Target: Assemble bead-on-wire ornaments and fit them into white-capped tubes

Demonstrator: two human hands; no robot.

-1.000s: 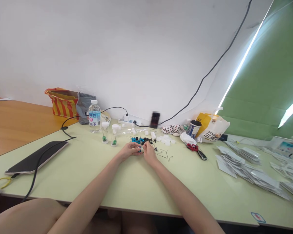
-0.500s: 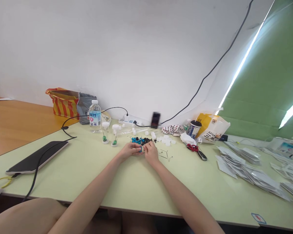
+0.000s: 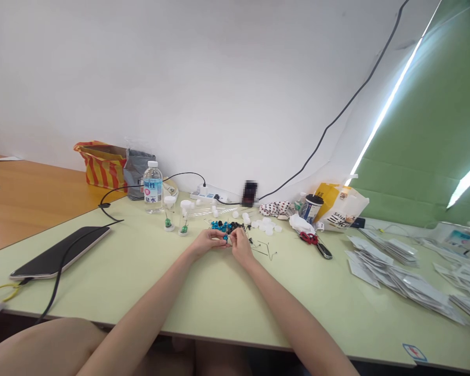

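1. Hardly anything moves since the last frame: the left hand [image 3: 208,241] and right hand [image 3: 241,246] stay together above the table [image 3: 149,261].
2. Their fingers pinch a small blue piece [image 3: 226,238], just before a heap of blue and black pieces [image 3: 226,226].
3. Slow, firm fingers keep it from dropping.

Glossy blue beads [image 3: 221,225], matt white plastic caps [image 3: 266,225], clear plastic water bottle [image 3: 152,190], smooth pale-green laminate desktop [image 3: 113,292]
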